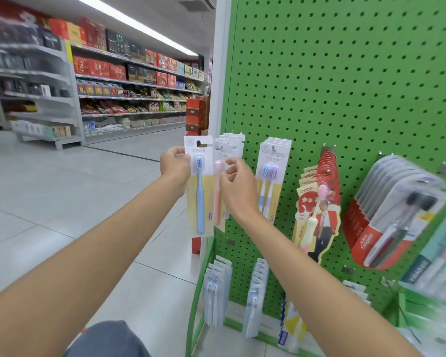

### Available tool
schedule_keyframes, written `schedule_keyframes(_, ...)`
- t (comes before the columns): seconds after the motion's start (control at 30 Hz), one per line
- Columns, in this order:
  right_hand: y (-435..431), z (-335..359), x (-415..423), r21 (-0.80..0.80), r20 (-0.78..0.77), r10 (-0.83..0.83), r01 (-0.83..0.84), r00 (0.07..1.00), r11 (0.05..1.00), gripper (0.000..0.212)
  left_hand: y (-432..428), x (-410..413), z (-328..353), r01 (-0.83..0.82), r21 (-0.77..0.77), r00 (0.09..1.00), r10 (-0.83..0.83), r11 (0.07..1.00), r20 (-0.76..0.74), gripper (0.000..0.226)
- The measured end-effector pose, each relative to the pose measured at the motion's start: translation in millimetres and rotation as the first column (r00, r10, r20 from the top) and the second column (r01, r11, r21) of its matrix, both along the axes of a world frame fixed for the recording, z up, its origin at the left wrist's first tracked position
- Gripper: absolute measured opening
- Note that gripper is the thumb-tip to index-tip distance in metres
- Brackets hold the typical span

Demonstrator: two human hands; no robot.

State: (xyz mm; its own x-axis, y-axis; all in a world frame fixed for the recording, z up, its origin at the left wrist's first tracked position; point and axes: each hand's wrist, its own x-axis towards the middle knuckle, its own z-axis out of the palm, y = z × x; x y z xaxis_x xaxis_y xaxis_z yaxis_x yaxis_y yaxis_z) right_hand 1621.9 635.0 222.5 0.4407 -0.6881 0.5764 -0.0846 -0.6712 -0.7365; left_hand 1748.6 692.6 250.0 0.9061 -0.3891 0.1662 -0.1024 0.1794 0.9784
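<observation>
In the left hand (175, 164), a carded blue toothbrush (200, 197)

Left edge: white card pack with blue toothbrush (198, 186) in left hand (175, 166), just left of hooked pink-toothbrush card packs (218, 191) pinched by right hand (238, 186).
Green perforated metal board (345, 73): behind them; twin-toothbrush card packs (271, 176) hang rightward.
Far left: stocked metal shelves (129, 99).

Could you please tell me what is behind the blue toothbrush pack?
A pink toothbrush pack, which the right hand pinches, hangs behind the blue toothbrush pack. Its left edge and the packs stacked behind it are mostly covered.
</observation>
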Motion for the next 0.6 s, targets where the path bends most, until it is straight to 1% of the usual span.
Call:
schedule_keyframes(0.1,-6,5,2,-0.044,-0.028,0.0,-0.001,1.0,0.999,0.031,-8,3,-2,0.071,0.014,0.997,-0.071,0.997,0.002,0.021)
schedule_keyframes(0.23,-12,17,6,-0.08,-0.018,-0.01,0.009,1.0,0.997,0.039,-17,6,-6,0.161,0.051,0.986,-0.163,0.986,0.029,0.022)
schedule_keyframes(0.43,-23,44,9,-0.181,-0.036,-0.038,0.031,0.999,0.983,0.045,-25,6,-8,0.321,0.07,0.939,-0.327,0.944,0.106,0.021)
schedule_keyframes(0.5,-26,50,12,-0.213,-0.073,-0.061,0.044,0.995,0.976,0.044,-25,7,-7,0.372,0.099,0.913,-0.383,0.923,0.14,0.022)
schedule_keyframes(0.6,-29,54,14,-0.27,-0.157,-0.104,0.058,0.982,0.961,0.043,-22,10,-4,0.395,0.156,0.895,-0.417,0.905,0.157,0.027)
